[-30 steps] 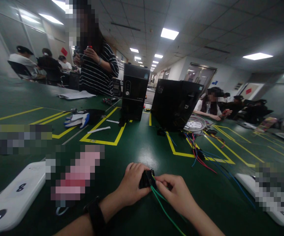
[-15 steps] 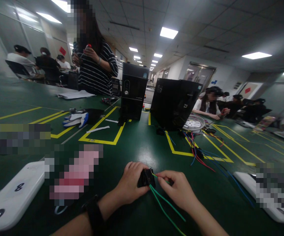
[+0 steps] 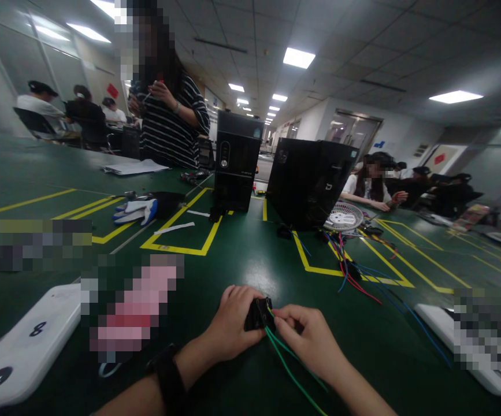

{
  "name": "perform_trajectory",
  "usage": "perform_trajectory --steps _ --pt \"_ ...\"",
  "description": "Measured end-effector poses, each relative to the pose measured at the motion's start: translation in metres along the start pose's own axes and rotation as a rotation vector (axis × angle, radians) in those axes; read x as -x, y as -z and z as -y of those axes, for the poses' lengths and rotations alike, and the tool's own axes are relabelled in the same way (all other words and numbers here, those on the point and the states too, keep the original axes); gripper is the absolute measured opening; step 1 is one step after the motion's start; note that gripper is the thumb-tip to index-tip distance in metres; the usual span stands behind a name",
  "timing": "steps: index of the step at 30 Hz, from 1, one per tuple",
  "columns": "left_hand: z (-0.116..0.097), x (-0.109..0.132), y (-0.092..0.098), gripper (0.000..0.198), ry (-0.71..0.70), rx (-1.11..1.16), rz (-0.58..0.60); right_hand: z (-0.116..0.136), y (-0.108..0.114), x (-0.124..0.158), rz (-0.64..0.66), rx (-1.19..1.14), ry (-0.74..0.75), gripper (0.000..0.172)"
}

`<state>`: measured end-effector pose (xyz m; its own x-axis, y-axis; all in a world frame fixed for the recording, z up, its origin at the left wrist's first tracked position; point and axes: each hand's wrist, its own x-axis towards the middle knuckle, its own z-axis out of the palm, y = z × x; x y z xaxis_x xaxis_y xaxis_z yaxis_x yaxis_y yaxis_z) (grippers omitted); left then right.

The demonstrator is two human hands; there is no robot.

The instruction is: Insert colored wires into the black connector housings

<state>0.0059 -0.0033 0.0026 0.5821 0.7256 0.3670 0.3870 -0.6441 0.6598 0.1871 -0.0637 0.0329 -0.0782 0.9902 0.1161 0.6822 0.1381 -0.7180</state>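
My left hand (image 3: pixel 238 320) is wrapped round a small black block (image 3: pixel 259 314), probably a connector or terminal part, close above the green table. My right hand (image 3: pixel 304 335) pinches a thin yellow-green wire (image 3: pixel 270 311) at the block's right side. The wire's tip meets the block, though how deep it sits cannot be seen. Green wires (image 3: pixel 287 370) run from the block's lower edge down to the right, passing partly behind my right hand. The far side of the block is covered by my left fingers.
Two black computer cases (image 3: pixel 238 162) stand ahead. Loose red and blue wires (image 3: pixel 354 277) and a white basket (image 3: pixel 343 218) lie to the right. White devices (image 3: pixel 29 346) flank me, with gloves (image 3: pixel 135 212) at the left. A person in a striped top (image 3: pixel 167 127) stands across the table.
My right hand has moved slightly left, closer to the black block, along the yellow-green wire. My left hand keeps its hold on the block.
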Motion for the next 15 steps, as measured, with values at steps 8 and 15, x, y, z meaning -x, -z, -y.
perform_trajectory --steps 8,15 --pt "-0.002 -0.001 0.002 0.035 0.002 0.001 0.006 0.002 -0.003 0.001 0.026 -0.003 0.033 0.022" --pt "-0.004 0.0 0.005 0.036 -0.011 -0.002 0.025 0.001 0.014 -0.002 0.004 0.062 -0.007 0.02"
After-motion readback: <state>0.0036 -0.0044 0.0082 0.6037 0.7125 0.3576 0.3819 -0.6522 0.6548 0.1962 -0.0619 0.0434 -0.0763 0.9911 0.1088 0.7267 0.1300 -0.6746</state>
